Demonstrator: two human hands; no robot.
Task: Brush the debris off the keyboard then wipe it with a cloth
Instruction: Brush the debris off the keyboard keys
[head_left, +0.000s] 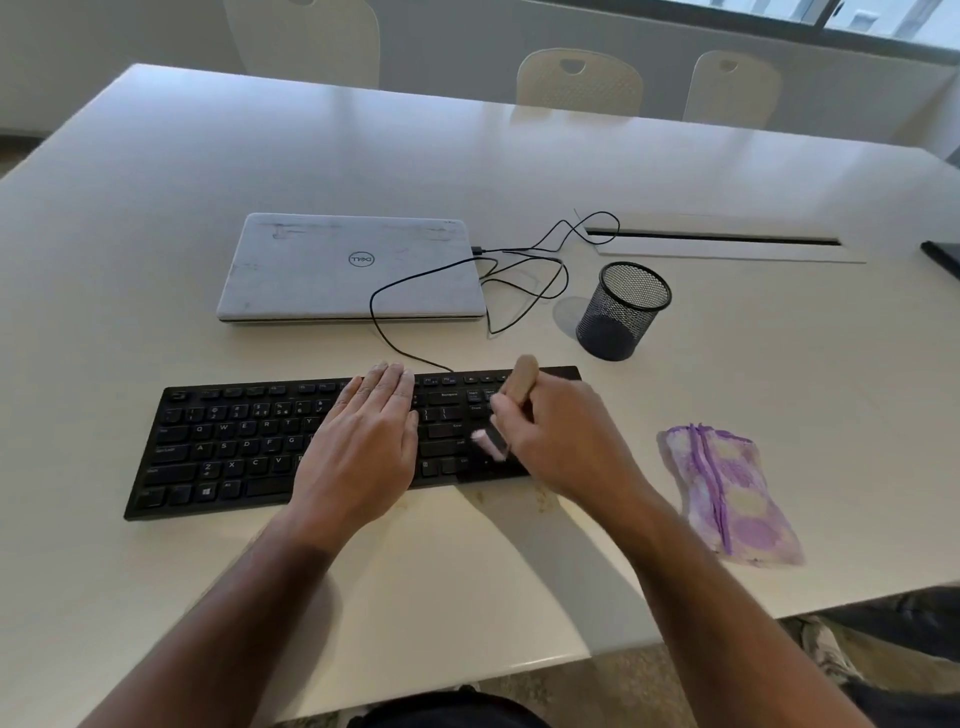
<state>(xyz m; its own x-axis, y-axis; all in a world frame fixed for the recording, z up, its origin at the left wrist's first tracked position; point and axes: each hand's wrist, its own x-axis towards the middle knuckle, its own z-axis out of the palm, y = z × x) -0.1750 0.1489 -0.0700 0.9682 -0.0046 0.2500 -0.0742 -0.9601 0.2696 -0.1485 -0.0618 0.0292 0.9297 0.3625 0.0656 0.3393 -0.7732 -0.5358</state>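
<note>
Near edge of desk (156, 182), head view: black keyboard (228, 447) lies along the near edge, slightly askew, its left end closer to that edge.
Left hand (363, 447): flat on the middle keys, fingers straight and together, pressing down; holds nothing.
Right hand (561, 441): fingers curled around a brush (522, 382), over the right end of the keyboard; wooden handle sticks up past the knuckles toward the far edge.
Brush head: pale, blurred, down on the keys just left of the right hand; cannot tell bristle detail.
Debris (543, 501): small tan crumbs on the desk just off the keyboard's near edge, below the right hand.
Cloth (727, 493): purple and cream patterned, folded, lying toward the right edge of the desk, apart from the keyboard.
Laptop (353, 270): white, lid closed, behind the keyboard toward the desk's middle.
Cable (519, 280): thin, black, loops from the keyboard's far edge past the laptop's right side toward a slot in the desk.
Mesh cup (623, 312): black, upright, right of the laptop, beyond the keyboard's right end.
Far edge: three pale chairs (579, 83).
</note>
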